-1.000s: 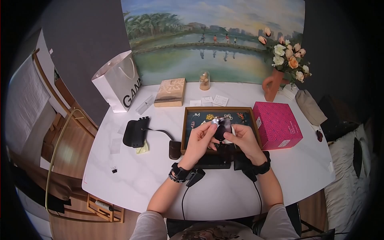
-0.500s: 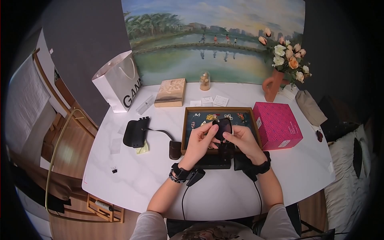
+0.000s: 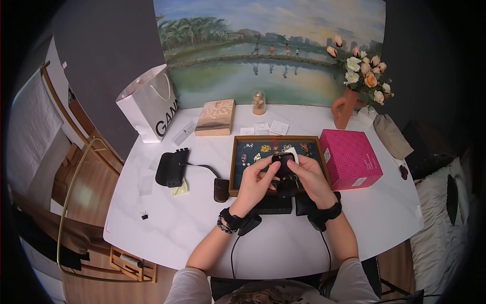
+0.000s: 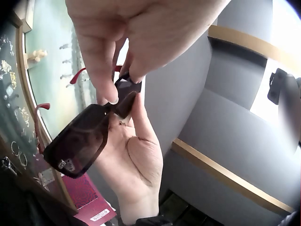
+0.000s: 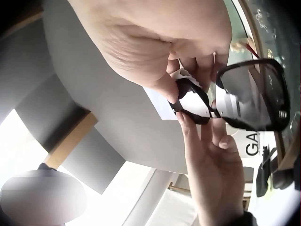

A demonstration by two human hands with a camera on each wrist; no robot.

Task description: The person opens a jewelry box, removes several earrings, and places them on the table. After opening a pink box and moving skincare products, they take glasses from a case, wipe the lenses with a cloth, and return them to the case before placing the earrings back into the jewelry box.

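Observation:
Both hands hold a pair of sunglasses with dark lenses and red temples, up over the front of the jewelry tray. My left hand pinches the frame at one lens between thumb and fingers. Opposite it, my right hand pinches the same lens area, thumb on the glass. A white cloth is bunched in the right fingers behind that lens. The other lens hangs free, and a red temple tip sticks out past it.
A pink patterned box stands right of the tray. Left of it lie a black case and a dark brown pouch on a strap. Behind are white cards, a boxed book, a paper bag and a flower vase.
The sunglasses have turned in the hands and sit slightly lower; bright reflections on the lens are gone. The white cloth and a red temple now show above the lens.

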